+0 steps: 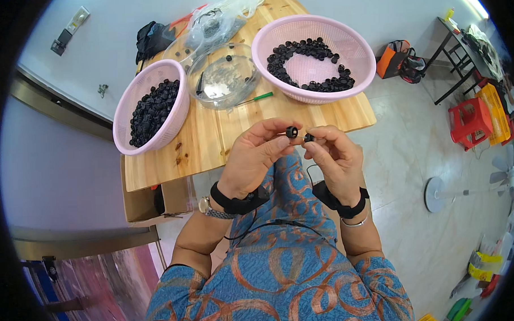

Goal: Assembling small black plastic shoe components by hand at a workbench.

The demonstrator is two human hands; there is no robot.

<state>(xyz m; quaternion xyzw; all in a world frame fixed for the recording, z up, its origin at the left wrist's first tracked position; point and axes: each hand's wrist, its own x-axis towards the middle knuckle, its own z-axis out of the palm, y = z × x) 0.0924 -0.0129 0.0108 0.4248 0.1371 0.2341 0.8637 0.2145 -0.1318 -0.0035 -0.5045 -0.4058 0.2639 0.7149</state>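
Note:
Just off the table's near edge, over my lap, both hands meet in front of me. My left hand [255,152] pinches a small round black plastic part [291,132] with a hole in its face. Close beside it, my right hand [337,159] grips a second small black plastic part [309,138] between thumb and fingertips. The two parts almost touch; a thin pale bit shows between them, too small to name. Beyond my hands, similar black parts fill a pink basket [120,123] on the left, and others ring the bottom of a larger pink basket [368,66] on the right.
Between the baskets, a clear round plastic container [231,76] holds small pieces, with a green-handled screwdriver [262,96] beside it on the wooden table [211,145]. Clear plastic bags [218,23] lie behind. An open cardboard box [176,200] sits under the table's left side. A red stool [469,122] and a fan [435,194] stand right.

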